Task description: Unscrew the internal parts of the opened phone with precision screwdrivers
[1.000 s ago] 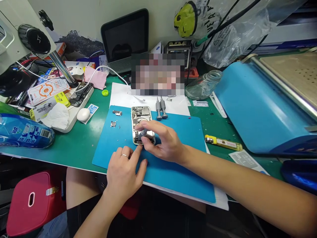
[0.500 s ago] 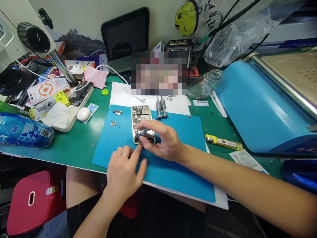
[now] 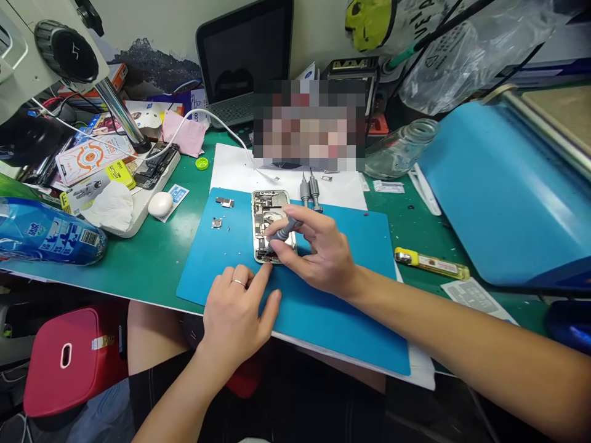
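An opened phone (image 3: 273, 209) lies on the blue mat (image 3: 351, 326), its inner parts showing. My right hand (image 3: 318, 249) grips a grey screwdriver (image 3: 286, 230) over the phone's lower half, the tool slanting down to the left; its tip is hard to make out. Below the phone, my left hand (image 3: 240, 304) rests on the mat with its index fingertip at the phone's bottom edge and its thumb apart, holding nothing. Two more grey screwdrivers (image 3: 309, 189) lie behind the phone. Small metal parts (image 3: 225, 202) are on the mat to the left.
A glass jar (image 3: 401, 151) lies behind right, and a yellow cutter (image 3: 431, 264) is right of the mat. At the left are a blue bottle (image 3: 50, 231), a white round object (image 3: 160, 204) and a microscope stand (image 3: 122, 111). A dark screen (image 3: 244, 55) stands behind.
The screwdriver in my right hand now leans more, its handle end swung right and up. The camera view has shifted slightly. My left hand stays at the phone's bottom edge.
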Action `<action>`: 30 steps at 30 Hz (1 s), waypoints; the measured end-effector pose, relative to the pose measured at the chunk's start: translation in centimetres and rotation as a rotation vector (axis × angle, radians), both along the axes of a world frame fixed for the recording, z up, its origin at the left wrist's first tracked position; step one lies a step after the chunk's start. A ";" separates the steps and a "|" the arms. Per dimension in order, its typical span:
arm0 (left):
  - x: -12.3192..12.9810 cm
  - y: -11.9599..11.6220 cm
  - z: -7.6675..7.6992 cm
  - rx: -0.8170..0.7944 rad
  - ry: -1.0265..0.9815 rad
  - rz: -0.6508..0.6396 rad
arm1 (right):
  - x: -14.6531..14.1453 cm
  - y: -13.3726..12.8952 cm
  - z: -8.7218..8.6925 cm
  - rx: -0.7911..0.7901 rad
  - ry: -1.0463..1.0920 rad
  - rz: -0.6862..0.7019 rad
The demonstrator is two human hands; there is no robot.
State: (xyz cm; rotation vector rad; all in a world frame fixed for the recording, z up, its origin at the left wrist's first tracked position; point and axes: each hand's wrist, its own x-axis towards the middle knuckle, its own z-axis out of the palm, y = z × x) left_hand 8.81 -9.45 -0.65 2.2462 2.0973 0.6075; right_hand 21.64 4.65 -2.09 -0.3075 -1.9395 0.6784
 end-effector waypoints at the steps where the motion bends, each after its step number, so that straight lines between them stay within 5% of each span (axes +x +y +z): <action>1: 0.0 0.0 0.0 -0.001 0.001 0.000 | 0.0 0.0 0.0 -0.005 0.007 0.001; 5: 0.0 -0.1 0.0 0.008 -0.024 0.008 | 0.0 0.1 0.1 -0.005 0.013 -0.016; 12: -0.6 0.8 1.1 -0.002 -0.353 0.128 | 0.2 -0.3 0.4 -0.121 0.096 0.083; 24: -0.9 1.3 0.2 0.036 -0.318 0.150 | 0.3 -0.7 0.5 -0.121 0.112 0.153; 30: -2.0 0.7 0.8 0.014 -0.261 0.195 | 0.3 -0.6 0.3 -0.097 0.099 0.158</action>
